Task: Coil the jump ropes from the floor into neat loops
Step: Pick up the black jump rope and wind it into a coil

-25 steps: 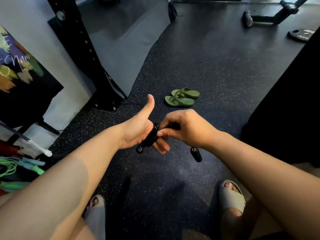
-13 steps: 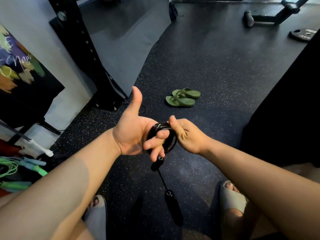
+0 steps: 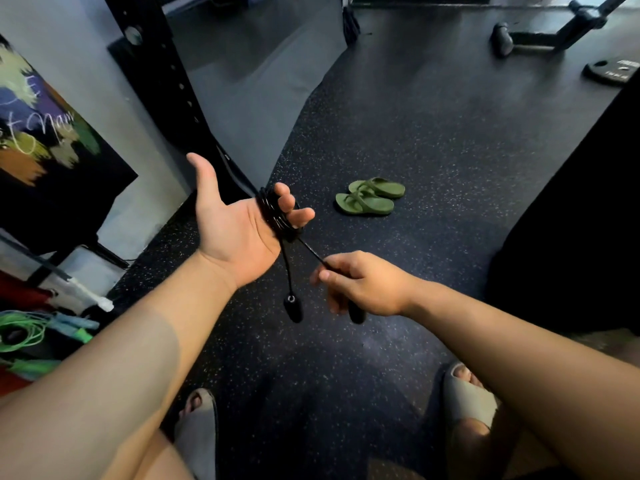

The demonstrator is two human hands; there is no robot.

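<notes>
My left hand point(image 3: 235, 223) lies palm up in front of me, thumb stretched out to the upper left. Its fingers point(image 3: 302, 216) bend upward, hooked through the black jump rope point(image 3: 275, 216), which is wound around them in a tight coil. One handle point(image 3: 293, 309) dangles below that hand on a short tail. My right hand point(image 3: 367, 285), lower and to the right, is fisted around the other handle point(image 3: 356, 315), with the cord running taut up to the coil.

Most of the gripped handle is buried in my fist; only its end shows. I cannot count the turns.

I count one black rope, two handles, two green flip-flops point(image 3: 367, 204) on the floor point(image 3: 415, 133), and two grey slides point(image 3: 465, 396) on my feet.
</notes>
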